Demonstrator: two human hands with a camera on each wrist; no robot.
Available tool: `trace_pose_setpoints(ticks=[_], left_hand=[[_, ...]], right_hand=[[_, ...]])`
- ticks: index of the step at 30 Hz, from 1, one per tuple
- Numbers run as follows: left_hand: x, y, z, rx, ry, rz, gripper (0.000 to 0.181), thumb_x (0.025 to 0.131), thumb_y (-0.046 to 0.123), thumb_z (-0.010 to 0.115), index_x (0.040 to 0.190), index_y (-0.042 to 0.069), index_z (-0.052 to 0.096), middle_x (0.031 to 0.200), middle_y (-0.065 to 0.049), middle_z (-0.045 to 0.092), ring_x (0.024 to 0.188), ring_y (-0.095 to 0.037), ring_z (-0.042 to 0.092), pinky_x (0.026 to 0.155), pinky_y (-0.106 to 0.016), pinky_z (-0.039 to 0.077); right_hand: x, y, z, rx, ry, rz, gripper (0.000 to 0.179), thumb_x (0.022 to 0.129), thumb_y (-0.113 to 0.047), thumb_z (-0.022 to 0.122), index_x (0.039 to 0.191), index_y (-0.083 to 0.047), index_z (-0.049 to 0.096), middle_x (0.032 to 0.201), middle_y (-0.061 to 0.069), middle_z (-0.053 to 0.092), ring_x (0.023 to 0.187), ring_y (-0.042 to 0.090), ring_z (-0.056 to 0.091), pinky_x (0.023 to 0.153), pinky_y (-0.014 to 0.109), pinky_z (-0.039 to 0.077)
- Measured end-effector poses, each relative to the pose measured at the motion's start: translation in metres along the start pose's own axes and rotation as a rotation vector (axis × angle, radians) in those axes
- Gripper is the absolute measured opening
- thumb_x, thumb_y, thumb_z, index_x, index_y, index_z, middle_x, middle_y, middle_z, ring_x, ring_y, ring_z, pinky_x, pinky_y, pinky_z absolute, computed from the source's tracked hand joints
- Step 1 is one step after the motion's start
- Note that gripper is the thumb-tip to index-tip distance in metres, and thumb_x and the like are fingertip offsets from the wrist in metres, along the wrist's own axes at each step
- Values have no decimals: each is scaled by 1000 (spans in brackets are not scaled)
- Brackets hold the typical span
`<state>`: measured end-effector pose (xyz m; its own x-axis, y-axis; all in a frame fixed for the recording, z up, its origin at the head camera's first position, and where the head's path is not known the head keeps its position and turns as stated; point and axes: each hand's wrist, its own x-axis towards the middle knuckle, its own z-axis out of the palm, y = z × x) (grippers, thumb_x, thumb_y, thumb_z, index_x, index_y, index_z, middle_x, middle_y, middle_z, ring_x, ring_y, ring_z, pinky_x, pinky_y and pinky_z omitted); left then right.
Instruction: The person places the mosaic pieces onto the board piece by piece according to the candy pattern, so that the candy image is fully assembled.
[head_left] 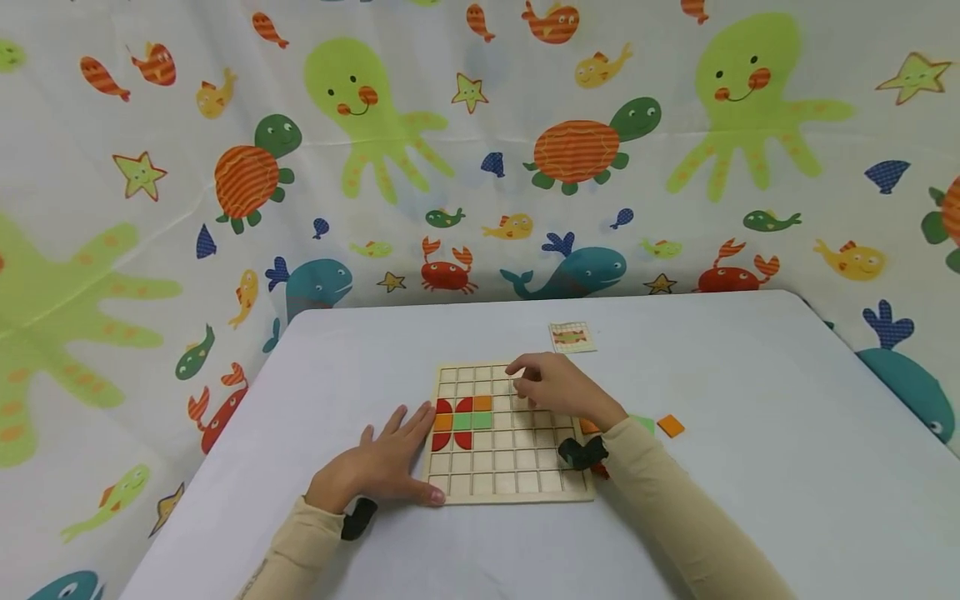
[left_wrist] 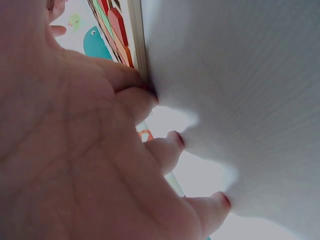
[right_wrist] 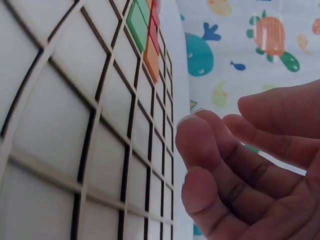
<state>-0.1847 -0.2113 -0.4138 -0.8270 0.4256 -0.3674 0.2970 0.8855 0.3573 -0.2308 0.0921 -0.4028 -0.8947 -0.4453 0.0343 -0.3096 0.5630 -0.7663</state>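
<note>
A wooden grid board point(head_left: 517, 483) lies on the table. On its left side sit red curved tiles point(head_left: 441, 442), orange square tiles point(head_left: 482, 403) and green square tiles point(head_left: 482, 420). My left hand point(head_left: 382, 467) rests with spread fingers at the board's left edge; its thumb touches the near left corner. Over the upper right of the grid hovers my right hand point(head_left: 558, 386). In the right wrist view its loosely bent fingers point(right_wrist: 197, 142) hold nothing, apart from the board. The right forearm hides part of the board's right side.
Beyond the board lies a small pattern card point(head_left: 572, 337) with a red and green figure. Right of the board are a loose orange tile point(head_left: 671, 426), a partly hidden green tile point(head_left: 645, 424) and a red piece point(head_left: 600, 471) beside the right wrist. A sea-animal curtain hangs behind the table.
</note>
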Motion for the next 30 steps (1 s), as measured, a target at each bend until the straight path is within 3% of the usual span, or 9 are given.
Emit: trace_pose_setpoints(ticks=[9,14,24,30], left_hand=[[-3,1,-1,-14,0,3,127,77,55,93,171,8,22,179,-12,15,162,-46,6,118,-82,5],[-3,2,-2,-10,-2,5,128,77,55,93,171,7,21,178,-13,15,162,-46,6,117,-82,5],[-2,0,-1,-7,-3,18,128,78,56,92,171,6,21,178,-13,15,161,-47,6,117,-82,6],[-1,-1,-1,-3,-3,19,128,77,57,91,172,7,20,178,-13,15,162,-47,5,117,-82,6]], right_hand=[[-17,8,-17,-63,74,4,31,107,-15,65,133,1,71,112,6,75,101,24,71,96,47,58],[-27,12,-25,-66,87,-5,32,106,-13,67,134,3,70,124,14,74,113,31,70,101,52,56],[-50,29,-38,-83,77,41,35,105,-15,69,137,0,69,133,16,70,119,33,67,102,52,56],[-60,41,-48,-104,71,49,34,102,-13,72,133,0,71,127,13,72,115,32,66,100,51,56]])
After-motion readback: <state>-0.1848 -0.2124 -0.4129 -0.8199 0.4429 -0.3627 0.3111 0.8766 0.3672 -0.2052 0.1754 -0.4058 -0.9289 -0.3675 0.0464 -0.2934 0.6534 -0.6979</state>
